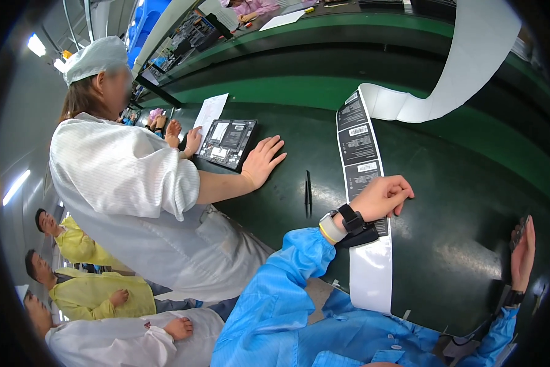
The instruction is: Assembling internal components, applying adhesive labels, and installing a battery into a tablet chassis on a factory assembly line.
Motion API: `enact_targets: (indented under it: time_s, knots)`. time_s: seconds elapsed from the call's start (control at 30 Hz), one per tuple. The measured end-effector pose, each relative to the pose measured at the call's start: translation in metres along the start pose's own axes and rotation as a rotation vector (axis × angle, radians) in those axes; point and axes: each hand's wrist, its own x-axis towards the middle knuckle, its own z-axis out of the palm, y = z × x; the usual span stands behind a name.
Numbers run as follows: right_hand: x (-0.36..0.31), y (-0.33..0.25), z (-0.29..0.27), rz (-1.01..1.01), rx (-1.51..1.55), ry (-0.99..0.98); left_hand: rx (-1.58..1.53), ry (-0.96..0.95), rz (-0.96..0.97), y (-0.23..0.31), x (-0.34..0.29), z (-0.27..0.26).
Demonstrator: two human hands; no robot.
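Observation:
My left hand [382,199] lies across a long strip of labels [373,269], its fingers curled in and nothing seen in them. The strip is white with black printed labels [357,144] and runs from the table's front edge to the back. A watch-like strap and a pale band circle my left wrist. At the far right, near the picture's rim, my right hand [523,257] is held edge-on, with a small dark thing [520,232] against its fingers. What that thing is, I cannot make out. Black tweezers [308,192] lie left of the strip.
A person in white on my left rests a hand [264,160] beside a flat black electronic unit [229,144] and holds a paper sheet [210,113]. From the strip's far end, blank backing [464,73] curves upward. Several other people stand at the left. The dark green table [299,131] extends around these.

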Motion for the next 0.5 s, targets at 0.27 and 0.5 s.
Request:
enact_targets:
  time_s: [0.27,0.5]
  knots:
    - [0.002,-0.001,0.005,-0.038,0.015,0.006,0.001,-0.003,-0.006,-0.001,0.0,-0.002]
    - [0.003,-0.001,-0.003,-0.022,0.048,-0.035,0.022,-0.002,-0.017,0.0,0.0,-0.001]
